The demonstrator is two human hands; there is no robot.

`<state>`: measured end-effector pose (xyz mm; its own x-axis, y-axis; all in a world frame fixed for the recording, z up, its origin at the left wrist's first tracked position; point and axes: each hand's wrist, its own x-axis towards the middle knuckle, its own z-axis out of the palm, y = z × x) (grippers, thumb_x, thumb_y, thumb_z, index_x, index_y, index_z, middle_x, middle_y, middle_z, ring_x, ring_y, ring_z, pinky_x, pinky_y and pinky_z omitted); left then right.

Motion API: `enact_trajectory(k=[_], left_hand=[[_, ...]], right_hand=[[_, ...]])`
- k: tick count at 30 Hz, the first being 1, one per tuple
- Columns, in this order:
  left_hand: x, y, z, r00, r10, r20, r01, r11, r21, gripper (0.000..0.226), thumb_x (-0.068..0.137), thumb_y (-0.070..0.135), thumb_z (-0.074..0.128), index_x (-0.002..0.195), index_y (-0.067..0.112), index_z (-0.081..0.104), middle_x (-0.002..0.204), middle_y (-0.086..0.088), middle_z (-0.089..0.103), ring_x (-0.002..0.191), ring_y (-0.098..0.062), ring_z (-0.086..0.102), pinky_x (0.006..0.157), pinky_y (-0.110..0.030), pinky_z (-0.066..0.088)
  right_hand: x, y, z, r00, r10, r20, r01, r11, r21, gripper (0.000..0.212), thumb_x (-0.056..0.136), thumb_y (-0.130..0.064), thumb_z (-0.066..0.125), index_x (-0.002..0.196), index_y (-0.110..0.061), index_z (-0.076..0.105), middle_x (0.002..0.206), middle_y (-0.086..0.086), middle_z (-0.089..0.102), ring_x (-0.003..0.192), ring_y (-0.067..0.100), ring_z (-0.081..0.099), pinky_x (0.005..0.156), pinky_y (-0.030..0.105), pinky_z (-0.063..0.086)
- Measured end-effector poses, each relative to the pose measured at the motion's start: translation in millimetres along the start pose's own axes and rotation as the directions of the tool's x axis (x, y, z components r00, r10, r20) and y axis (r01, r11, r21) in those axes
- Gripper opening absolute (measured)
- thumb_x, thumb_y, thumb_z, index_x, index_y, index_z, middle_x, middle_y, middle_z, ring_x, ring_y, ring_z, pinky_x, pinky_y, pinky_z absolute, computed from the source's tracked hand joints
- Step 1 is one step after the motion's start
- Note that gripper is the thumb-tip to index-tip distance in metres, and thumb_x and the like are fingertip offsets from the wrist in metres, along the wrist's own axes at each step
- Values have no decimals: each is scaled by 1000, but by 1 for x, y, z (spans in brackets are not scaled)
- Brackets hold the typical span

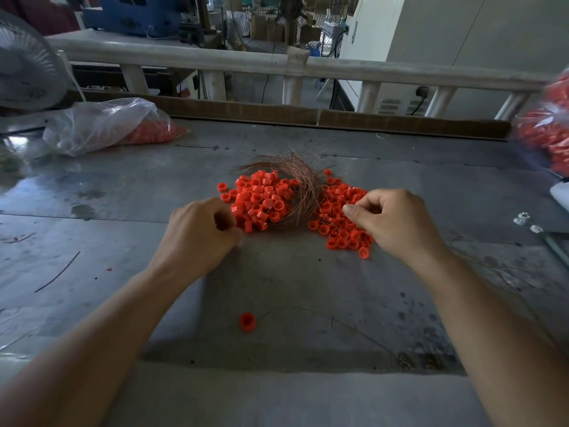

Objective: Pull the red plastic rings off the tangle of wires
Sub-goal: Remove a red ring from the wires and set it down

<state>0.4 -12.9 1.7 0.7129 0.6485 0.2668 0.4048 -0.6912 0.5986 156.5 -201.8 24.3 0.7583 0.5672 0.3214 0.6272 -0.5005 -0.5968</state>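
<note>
A curved bundle of thin copper-coloured wires (300, 186) lies mid-table. A heap of red plastic rings (261, 200) sits on its left side, and another spread of red rings (341, 224) lies to its right. My left hand (200, 232) is at the near left edge of the left heap, fingers curled, with red rings showing inside the curl. My right hand (397, 223) hovers over the right spread with thumb and fingertips drawn together; what it pinches is too small to tell. One stray red ring (247, 322) lies near me.
The grey metal table (123, 195) carries a clear bag of red rings (114, 124) at the back left beside a fan (24, 72). Another bag of red rings (548, 134) is at the right edge. Small metal nuts (523, 218) lie far right. A loose wire (58, 272) lies left.
</note>
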Motion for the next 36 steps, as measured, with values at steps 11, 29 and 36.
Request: enact_trajectory(k=[11, 29, 36], left_hand=[[-16, 15, -2, 994, -4, 111, 45, 928, -370, 34, 75, 2, 69, 62, 34, 64, 60, 10, 67, 50, -7, 62, 54, -19, 53], [-19, 18, 2, 982, 76, 176, 3, 910, -415, 37, 77, -1, 68, 61, 32, 65, 61, 7, 68, 52, -6, 62, 50, -14, 49], [-21, 19, 0, 979, 88, 185, -3, 908, -419, 34, 77, -1, 69, 64, 31, 65, 60, 9, 68, 49, -3, 61, 47, -10, 45]], right_hand=[[-8, -17, 39, 905, -369, 214, 394, 914, -93, 40, 87, -14, 59, 125, -26, 55, 86, -8, 52, 82, 3, 44, 76, 18, 39], [-4, -17, 37, 933, -348, 97, 358, 926, -123, 39, 82, -15, 65, 121, -20, 60, 82, -5, 51, 77, 7, 44, 69, 19, 36], [-4, -15, 40, 921, -388, 28, 389, 916, -100, 15, 82, -10, 65, 94, -10, 73, 88, 9, 65, 87, 24, 59, 74, 33, 46]])
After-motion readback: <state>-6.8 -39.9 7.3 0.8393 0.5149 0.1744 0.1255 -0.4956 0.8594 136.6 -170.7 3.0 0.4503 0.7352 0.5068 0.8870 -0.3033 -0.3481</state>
